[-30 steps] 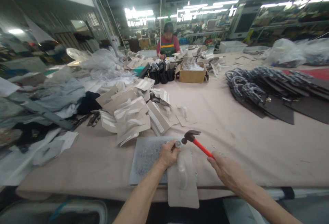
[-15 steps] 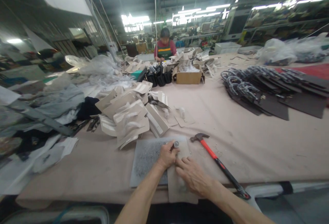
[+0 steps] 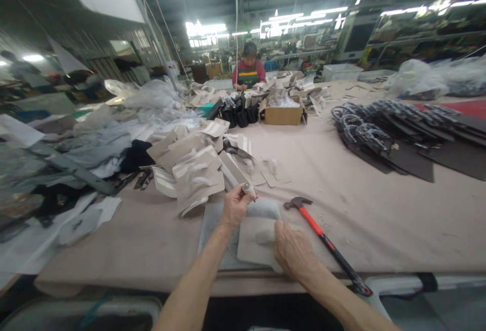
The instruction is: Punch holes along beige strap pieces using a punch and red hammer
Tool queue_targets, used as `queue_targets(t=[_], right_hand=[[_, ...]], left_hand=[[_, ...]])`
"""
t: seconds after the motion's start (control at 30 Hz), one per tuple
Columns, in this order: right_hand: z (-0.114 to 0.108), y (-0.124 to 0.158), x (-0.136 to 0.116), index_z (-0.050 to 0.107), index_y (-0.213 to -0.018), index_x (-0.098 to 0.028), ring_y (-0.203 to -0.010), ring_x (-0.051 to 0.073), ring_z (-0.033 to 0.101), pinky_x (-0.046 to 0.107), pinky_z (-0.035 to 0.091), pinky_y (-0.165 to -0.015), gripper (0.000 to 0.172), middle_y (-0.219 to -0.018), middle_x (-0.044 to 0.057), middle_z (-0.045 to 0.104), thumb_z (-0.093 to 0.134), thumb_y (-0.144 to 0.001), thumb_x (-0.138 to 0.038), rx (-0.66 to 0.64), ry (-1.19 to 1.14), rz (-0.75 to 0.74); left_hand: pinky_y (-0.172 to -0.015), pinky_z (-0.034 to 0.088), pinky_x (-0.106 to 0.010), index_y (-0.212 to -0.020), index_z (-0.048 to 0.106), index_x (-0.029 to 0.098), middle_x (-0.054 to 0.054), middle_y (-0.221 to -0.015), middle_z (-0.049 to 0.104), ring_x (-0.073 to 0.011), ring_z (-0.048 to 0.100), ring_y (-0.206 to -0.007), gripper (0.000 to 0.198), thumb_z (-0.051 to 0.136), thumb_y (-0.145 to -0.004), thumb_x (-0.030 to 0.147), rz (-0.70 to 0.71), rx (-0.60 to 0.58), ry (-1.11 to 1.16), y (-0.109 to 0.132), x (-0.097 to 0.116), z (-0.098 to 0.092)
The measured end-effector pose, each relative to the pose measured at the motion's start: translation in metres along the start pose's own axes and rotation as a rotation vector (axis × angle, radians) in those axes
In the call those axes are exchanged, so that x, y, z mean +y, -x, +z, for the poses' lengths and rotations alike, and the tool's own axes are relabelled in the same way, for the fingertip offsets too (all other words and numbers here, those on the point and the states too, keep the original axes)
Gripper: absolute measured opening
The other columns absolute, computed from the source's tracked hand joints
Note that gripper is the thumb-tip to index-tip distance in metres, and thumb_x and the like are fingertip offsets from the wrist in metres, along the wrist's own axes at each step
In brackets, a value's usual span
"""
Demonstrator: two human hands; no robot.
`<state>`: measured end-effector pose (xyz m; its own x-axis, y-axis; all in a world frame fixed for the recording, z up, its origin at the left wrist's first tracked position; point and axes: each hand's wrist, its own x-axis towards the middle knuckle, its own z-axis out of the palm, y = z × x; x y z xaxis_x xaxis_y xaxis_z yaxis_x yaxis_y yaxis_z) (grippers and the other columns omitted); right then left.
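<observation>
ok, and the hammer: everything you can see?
The hammer is a claw type: dark, metallic-looking head, red upper handle, black lower grip with red accents. It lies on the cloth-covered table, right of the right hand, head away from the person, claw pointing right. The butt appears to overhang the near edge. Neither hand touches it.

Tube lights (image 3: pixel 329 11) glare far beyond my slightly blurred right hand (image 3: pixel 294 250); to either side, the picture's edges look stretched.
</observation>
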<state>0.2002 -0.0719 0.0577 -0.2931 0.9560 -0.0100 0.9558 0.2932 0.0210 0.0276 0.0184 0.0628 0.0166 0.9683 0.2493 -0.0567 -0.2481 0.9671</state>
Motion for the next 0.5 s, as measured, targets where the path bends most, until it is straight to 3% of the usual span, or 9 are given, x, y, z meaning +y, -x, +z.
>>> queue_targets(t=[0.13,0.27,0.37,0.5], right_hand=[[0.006,0.007,0.022,0.056,-0.105,-0.013,-0.080,0.028,0.070,0.033,0.045,-0.064,0.017,-0.085,0.014,0.068,0.043,-0.096,-0.019,-0.041,-0.092,0.225],[0.004,0.009,0.033,0.049,-0.128,-0.011,-0.083,0.029,0.072,0.033,0.047,-0.067,0.037,-0.084,0.013,0.071,0.046,-0.101,-0.036,-0.044,-0.222,0.465],[0.007,0.009,0.027,0.042,-0.140,-0.010,-0.089,0.028,0.072,0.033,0.049,-0.073,0.044,-0.095,0.015,0.073,0.044,-0.103,-0.034,-0.001,-0.324,0.463],[0.015,0.006,0.003,0.046,-0.139,-0.013,-0.096,0.028,0.071,0.034,0.051,-0.077,0.039,-0.111,0.016,0.072,0.041,-0.104,-0.030,-0.008,-0.375,0.324]], left_hand=[[-0.073,0.054,-0.027,-0.090,0.068,0.016,-0.003,-0.080,0.072,-0.0191,0.068,-0.075,0.021,0.072,-0.080,0.034,-0.015,0.118,-0.007,0.008,-0.017,-0.009],[-0.073,0.053,-0.026,-0.090,0.069,0.016,-0.003,-0.079,0.072,-0.0178,0.068,-0.075,0.019,0.071,-0.081,0.033,-0.039,0.178,-0.025,0.017,-0.030,-0.014],[-0.074,0.054,-0.026,-0.091,0.069,0.016,-0.004,-0.081,0.073,-0.0178,0.069,-0.076,0.020,0.072,-0.082,0.034,-0.059,0.182,-0.023,0.020,-0.035,-0.013],[-0.078,0.055,-0.028,-0.101,0.069,0.016,-0.006,-0.088,0.076,-0.0185,0.071,-0.081,0.028,0.074,-0.080,0.035,-0.090,0.141,0.044,0.020,-0.042,-0.001]])
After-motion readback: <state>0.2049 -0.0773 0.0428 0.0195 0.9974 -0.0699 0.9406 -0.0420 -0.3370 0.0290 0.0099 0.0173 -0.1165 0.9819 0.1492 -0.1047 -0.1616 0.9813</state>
